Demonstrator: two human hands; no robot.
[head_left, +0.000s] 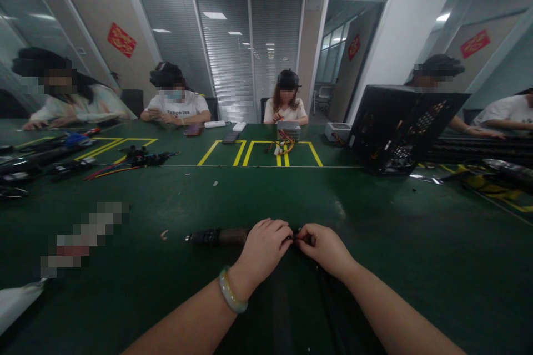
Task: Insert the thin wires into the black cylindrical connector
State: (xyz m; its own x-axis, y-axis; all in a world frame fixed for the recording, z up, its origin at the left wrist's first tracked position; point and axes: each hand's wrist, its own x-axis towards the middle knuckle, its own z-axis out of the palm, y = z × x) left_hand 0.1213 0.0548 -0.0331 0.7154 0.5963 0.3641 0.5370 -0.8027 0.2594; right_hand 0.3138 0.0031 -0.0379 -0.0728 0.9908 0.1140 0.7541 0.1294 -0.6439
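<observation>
A dark electric screwdriver (231, 236) lies across the green table in front of me, its metal tip pointing left. My left hand (268, 244), with a jade-like bangle (231, 291) on the wrist, is closed over its rear part. Close against it, the fingertips of my right hand (322, 245) pinch a small dark piece at the tool's tail end. That piece looks like the cord's plug, mostly covered by fingers. A dark cord (327, 294) runs from beneath my right hand towards me.
A black computer case (400, 130) stands at right. Power supply units (288, 130) and bundled cables (145, 156) lie across the far side. Yellow tape (250, 153) marks the table (166, 299). Several people sit opposite. A white item (19, 305) is at near left.
</observation>
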